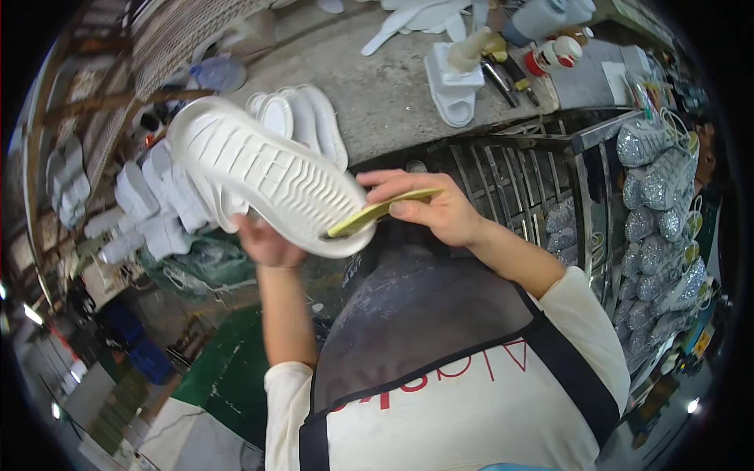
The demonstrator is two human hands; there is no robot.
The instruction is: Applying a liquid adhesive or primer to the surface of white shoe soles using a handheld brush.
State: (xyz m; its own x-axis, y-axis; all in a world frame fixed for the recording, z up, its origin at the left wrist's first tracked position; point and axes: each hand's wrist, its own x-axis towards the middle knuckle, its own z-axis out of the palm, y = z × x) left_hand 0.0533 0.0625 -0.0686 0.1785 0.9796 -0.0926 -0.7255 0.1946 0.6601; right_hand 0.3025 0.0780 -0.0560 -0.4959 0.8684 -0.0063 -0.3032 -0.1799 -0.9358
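A white shoe sole (271, 173) with moulded ribs and grooves is tilted in front of me. My left hand (269, 242) grips it from below at its lower edge, the fingers partly hidden and a little blurred. Between the thumb and fingers of my right hand (440, 206) is a flat yellow brush (385, 210). Its dark tip touches the end of the sole nearest me. What the dark tip is made of is too small to tell. Behind the sole, several other white soles (318, 118) lie on the bench.
The concrete bench (377, 102) bears a white stand (455, 82), dark-handled tools (503, 82), a red and white bottle (554, 55) and white cut pieces (416, 20). To the right, a metal rack (581, 157) holds several silver glittery shoes (660, 188). White soles (165, 188) are piled at left.
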